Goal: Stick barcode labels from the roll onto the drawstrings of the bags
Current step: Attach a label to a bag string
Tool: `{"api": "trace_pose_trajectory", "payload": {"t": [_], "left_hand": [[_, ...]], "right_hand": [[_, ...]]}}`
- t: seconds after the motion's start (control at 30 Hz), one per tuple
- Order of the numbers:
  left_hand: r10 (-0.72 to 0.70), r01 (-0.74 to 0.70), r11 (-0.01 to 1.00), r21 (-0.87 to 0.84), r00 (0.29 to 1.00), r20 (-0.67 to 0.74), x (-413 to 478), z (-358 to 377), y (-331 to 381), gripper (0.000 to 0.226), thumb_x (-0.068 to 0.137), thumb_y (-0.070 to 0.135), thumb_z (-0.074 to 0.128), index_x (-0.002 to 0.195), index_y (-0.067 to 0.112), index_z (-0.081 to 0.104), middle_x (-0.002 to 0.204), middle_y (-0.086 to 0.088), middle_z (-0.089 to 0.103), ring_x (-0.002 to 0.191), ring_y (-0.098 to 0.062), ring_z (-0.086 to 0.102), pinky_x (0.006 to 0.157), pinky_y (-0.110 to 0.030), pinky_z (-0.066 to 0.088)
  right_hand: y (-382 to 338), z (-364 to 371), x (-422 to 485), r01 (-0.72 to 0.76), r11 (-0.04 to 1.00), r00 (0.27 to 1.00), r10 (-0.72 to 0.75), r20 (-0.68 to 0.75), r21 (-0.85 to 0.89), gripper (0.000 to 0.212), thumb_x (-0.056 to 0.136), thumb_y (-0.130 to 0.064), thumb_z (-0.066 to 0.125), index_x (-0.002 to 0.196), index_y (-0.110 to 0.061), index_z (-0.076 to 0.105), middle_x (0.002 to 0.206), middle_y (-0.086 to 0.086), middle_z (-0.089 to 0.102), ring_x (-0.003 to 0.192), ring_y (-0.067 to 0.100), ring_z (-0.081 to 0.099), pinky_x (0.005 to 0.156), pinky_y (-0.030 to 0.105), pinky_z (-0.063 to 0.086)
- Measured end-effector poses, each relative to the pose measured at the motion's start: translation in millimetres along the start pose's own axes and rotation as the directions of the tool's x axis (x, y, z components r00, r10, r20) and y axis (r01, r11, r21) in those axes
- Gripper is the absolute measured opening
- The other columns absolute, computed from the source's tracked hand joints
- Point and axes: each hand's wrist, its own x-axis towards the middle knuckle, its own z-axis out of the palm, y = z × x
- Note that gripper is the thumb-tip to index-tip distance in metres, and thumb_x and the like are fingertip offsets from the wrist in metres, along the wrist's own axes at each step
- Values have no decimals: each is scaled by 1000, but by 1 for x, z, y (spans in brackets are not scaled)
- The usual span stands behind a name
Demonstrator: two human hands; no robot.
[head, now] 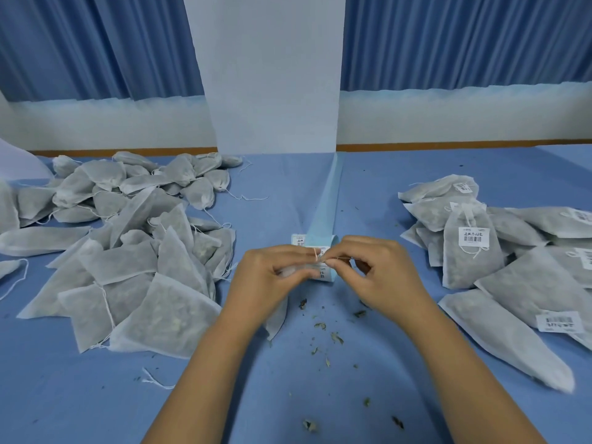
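Drawstring [316, 254] pinched between 2 hands above the label strip [325, 203], at table centre.
Head view: the left hand [266, 277] curls around a bag [277, 315] and its string; the right hand [381, 270] pinches the string just beside it. A barcode label [324, 274] shows beneath the fingertips. Unlabelled bags [128, 251] lie left and labelled bags [471, 251] lie right on the blue table [352, 395].

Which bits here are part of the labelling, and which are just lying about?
In use: left hand holding a bag, right hand pinching its drawstring, label strip, unlabelled pile, labelled pile.
Lying about: leaf crumbs, loose thread.
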Motion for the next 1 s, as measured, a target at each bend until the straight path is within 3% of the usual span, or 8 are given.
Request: {"api": "trace_pose_trajectory", "payload": {"t": [0.13,0.27,0.33,0.43,0.53,0.67,0.83,1.0], "left_hand": [[-33,40,998,-52,991,130,-2,6,7,1,78,11,79,78,12,79,83,6,74,85,-11,69,85,-35,53],[-80,107,975,-196,986,143,-1,4,14,9,80,9,77,74,16,76,90,4,67,86,-11,64,83,-20,46],[-118,139,956,-258,988,95,-2,8,20,8,78,8,76,73,14,76,98,2,63,83,-5,62,76,-12,44],[-174,128,918,-376,980,-92,-4,15,26,12,80,1,73,73,12,75,83,1,66,53,-7,54,55,-15,43],[-249,166,935,-314,936,-247,-3,14,22,13,82,7,74,73,17,74,72,10,70,47,-4,52,58,-11,42],[-281,206,938,-279,923,-263,-2,12,21,13,81,6,74,74,17,75,74,13,72,67,6,62,66,-5,42],[-239,181,954,-240,941,-240,-3,12,20,14,82,5,73,73,15,73,72,12,70,69,4,62,66,-6,41],[-307,237,919,-316,932,-193,-2,13,25,18,84,7,71,72,20,72,69,14,70,60,6,59,61,-4,41]], "right_hand": [[2,1,0,43,996,998,-40,-45,74,5,79,-13,72,76,-15,75,65,-11,57,54,4,41,54,18,31],[2,3,5,-227,842,945,311,-97,490,16,76,-6,76,70,-21,73,71,-4,64,63,6,52,60,13,35],[2,7,5,-335,767,904,425,-42,547,19,78,-6,73,69,-23,71,72,-8,66,65,3,52,61,12,37],[1,16,3,-464,689,856,511,80,557,17,81,-7,70,68,-19,70,59,-17,60,55,1,45,55,10,35],[-1,22,2,-521,660,837,521,169,541,22,80,-7,71,63,-21,69,53,-16,57,48,1,43,51,10,34],[-5,25,-1,-539,669,839,479,258,511,26,80,-12,71,59,-28,69,56,-17,60,51,-1,46,53,8,36],[-9,25,1,-451,704,877,463,127,549,13,84,-26,66,73,-21,67,70,-10,62,67,7,50,64,20,39],[-11,26,1,-384,753,907,416,66,535,17,87,-12,65,73,-22,62,68,-17,59,66,2,47,67,18,40]]}}
